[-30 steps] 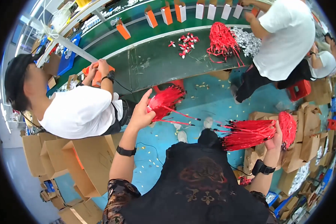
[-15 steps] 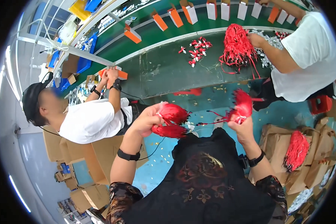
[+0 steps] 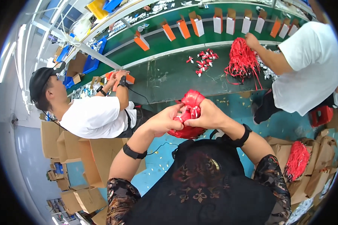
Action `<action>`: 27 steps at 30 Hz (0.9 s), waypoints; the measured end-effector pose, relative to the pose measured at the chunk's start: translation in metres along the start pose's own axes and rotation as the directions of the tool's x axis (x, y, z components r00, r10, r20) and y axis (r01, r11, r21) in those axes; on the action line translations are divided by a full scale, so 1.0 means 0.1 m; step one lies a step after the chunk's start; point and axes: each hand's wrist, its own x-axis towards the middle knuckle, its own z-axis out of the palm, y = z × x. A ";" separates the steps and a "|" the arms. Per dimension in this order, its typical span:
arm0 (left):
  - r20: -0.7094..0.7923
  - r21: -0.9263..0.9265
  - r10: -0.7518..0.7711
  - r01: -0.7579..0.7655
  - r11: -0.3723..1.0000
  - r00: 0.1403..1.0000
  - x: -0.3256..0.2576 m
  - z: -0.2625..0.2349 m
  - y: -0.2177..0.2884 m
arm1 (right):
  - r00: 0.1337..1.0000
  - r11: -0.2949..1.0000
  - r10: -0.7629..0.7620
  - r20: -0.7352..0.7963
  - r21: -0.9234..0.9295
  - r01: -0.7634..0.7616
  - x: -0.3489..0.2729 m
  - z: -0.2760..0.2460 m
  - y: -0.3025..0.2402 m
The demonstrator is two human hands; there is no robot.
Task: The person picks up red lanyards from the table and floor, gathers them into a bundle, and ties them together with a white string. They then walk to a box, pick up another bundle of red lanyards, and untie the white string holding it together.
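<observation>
My left hand (image 3: 163,120) and my right hand (image 3: 209,115) meet in front of my chest, fingers closed on glossy red cords. The lower bundle of red cords (image 3: 189,132) lies under both thumbs, mostly by my left hand. Another bundle of red cords (image 3: 192,98) sticks up beside my right fingers. White ties show between the hands, where the two bundles touch. My fingers hide part of them, and I cannot tell what kind of cord it is.
Ahead is a dark green workbench (image 3: 161,80) with a large red cord pile (image 3: 243,56). A co-worker (image 3: 310,71) reaches to that pile; another co-worker (image 3: 95,116) handles an orange box at left. Small boxes (image 3: 197,24) line the conveyor. Cartons (image 3: 97,161) and another red bundle (image 3: 297,159) flank me.
My hands were apart, each with a red bundle; they have come together and the bundles now touch. Loose cord ends that trailed from the right hand no longer show.
</observation>
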 end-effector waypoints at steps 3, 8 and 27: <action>0.016 -0.007 -0.026 0.026 1.000 1.000 -0.06 -0.09 -0.07 | 0.996 0.994 -0.070 0.057 -0.082 0.074 0.04 0.12 -0.02; 0.032 0.046 -0.114 0.113 0.993 0.993 0.03 -0.37 -0.23 | 0.979 0.884 -0.203 0.007 -0.429 0.186 0.11 0.31 0.08; -0.146 0.527 0.286 -0.170 0.833 0.947 0.02 -0.40 -0.06 | 0.983 0.898 0.178 0.047 -0.416 -0.142 0.42 -0.03 -0.38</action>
